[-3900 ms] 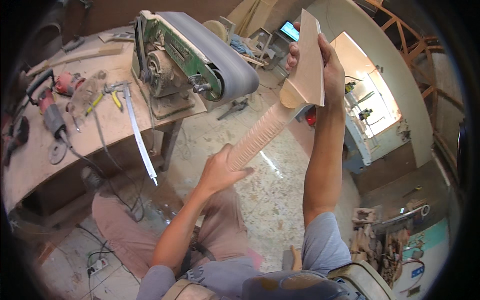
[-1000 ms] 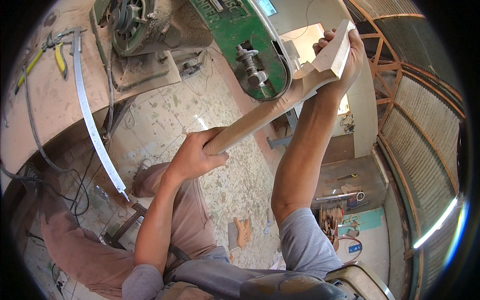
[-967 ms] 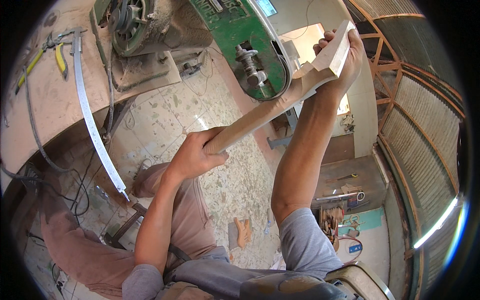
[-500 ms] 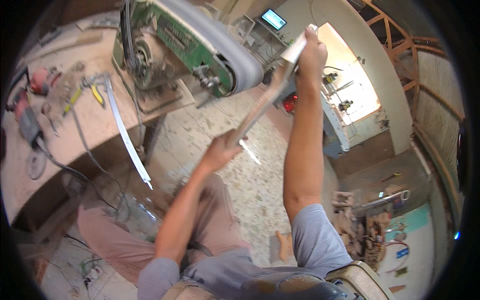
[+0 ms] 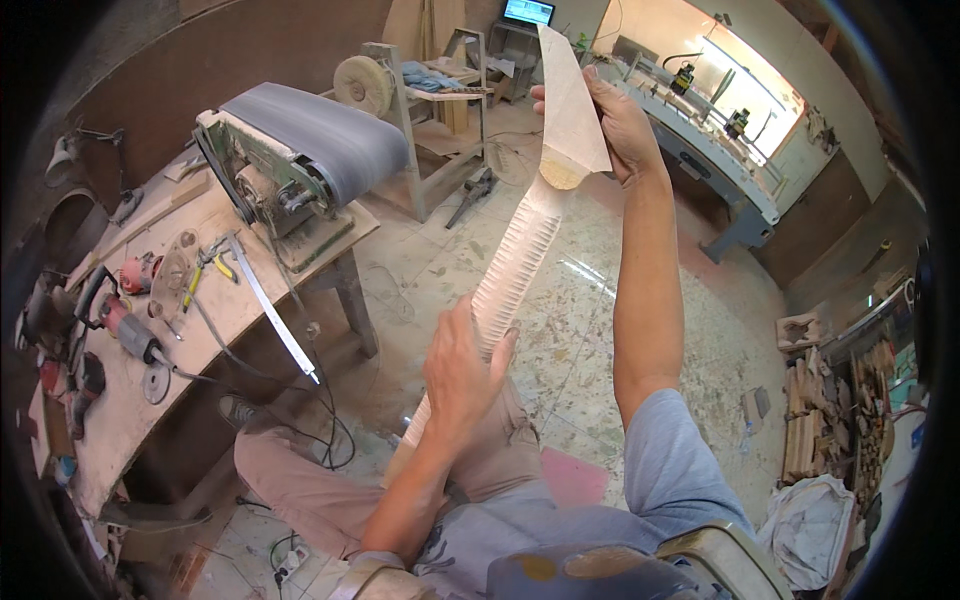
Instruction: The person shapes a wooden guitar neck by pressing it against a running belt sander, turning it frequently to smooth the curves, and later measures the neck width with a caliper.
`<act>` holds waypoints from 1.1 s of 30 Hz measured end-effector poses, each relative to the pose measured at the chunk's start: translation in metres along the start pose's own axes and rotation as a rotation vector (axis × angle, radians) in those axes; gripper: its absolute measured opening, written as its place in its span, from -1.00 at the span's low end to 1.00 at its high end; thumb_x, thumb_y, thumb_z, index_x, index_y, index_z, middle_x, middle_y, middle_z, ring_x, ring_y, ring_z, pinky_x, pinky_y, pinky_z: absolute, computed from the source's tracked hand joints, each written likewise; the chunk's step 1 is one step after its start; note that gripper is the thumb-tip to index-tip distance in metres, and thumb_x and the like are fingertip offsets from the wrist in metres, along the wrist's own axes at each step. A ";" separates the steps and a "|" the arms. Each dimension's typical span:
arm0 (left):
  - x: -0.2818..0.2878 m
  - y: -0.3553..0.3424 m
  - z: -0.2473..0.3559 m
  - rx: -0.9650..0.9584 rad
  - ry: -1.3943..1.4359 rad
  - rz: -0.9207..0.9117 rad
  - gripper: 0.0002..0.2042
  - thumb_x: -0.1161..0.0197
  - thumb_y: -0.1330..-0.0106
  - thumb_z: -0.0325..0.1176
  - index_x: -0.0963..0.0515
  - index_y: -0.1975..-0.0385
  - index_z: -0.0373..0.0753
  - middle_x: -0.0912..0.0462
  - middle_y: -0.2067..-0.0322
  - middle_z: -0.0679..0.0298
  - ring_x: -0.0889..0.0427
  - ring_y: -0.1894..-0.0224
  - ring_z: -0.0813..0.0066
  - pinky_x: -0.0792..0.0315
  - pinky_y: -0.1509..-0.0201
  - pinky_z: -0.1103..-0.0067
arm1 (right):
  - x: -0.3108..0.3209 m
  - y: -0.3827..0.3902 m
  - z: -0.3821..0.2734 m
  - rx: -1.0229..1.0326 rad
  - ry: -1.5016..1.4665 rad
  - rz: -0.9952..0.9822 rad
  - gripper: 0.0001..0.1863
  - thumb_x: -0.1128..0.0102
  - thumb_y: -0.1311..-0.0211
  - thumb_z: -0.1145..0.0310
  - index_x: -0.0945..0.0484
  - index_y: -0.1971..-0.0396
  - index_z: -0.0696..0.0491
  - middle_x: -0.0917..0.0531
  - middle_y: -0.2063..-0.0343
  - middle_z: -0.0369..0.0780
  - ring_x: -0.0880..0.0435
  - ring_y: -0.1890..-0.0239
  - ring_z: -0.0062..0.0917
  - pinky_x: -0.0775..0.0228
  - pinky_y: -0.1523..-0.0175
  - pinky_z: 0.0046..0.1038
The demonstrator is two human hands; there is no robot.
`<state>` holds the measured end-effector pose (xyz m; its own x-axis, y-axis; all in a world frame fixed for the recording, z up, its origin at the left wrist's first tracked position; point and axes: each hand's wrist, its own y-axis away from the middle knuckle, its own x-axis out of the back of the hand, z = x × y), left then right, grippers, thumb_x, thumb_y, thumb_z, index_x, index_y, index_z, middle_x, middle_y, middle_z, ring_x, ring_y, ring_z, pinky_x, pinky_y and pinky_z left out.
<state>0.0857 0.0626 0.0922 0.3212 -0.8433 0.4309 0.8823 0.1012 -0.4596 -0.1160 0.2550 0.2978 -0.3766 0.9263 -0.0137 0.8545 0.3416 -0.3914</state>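
Pale wood [image 5: 500, 280] is slanting before that worker [image 5: 500, 525], left hand [image 5: 460, 375] clasping its ridged shaft [image 5: 520, 235], right hand [image 5: 625, 130] gripping its flared end [image 5: 572, 115].

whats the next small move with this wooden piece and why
I'd probably slide the left hand toward the lower end of the wooden piece. It lies partway along the ridged shaft while the right hand holds the wide top, so a wider hold would likely be steadier. The belt sander nearby has a blurred belt, as if running.
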 end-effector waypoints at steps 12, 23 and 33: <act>-0.010 0.005 -0.001 -0.025 -0.008 0.082 -0.32 -0.55 -0.21 -0.20 -0.41 -0.28 -0.34 -0.62 -0.05 -0.14 -0.66 -0.04 -0.17 -0.54 -0.08 0.18 | -0.019 0.010 -0.010 0.086 -0.134 -0.057 -0.42 0.29 -0.72 0.07 -0.46 -0.28 0.28 -0.75 0.03 0.00 -0.80 0.12 -0.41 -0.70 0.00 -0.40; 0.010 -0.004 -0.041 0.030 0.012 0.252 -0.30 -0.57 -0.07 -0.36 -0.47 -0.28 -0.20 -0.60 0.16 -0.05 -0.64 0.13 -0.12 -0.52 0.06 0.16 | -0.075 -0.040 -0.006 0.242 -0.115 -0.277 -0.44 0.26 -0.71 0.04 -0.38 -0.39 0.14 -0.71 0.23 -0.18 -0.73 0.22 -0.54 -0.67 0.03 -0.45; 0.036 -0.034 -0.099 0.073 0.322 0.161 -0.33 -0.43 0.00 -0.37 -0.53 -0.25 -0.22 -0.66 0.14 -0.04 -0.69 0.10 -0.13 -0.57 0.01 0.20 | -0.127 -0.064 0.004 0.099 0.153 -0.054 -0.45 0.18 -0.69 0.06 -0.35 -0.39 0.15 -0.69 0.26 -0.13 -0.73 0.28 -0.47 -0.67 0.16 -0.43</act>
<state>0.0332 -0.0232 0.0463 0.3441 -0.9350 0.0858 0.8551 0.2742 -0.4401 -0.1242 0.1145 0.3210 -0.3559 0.9229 0.1472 0.7919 0.3814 -0.4769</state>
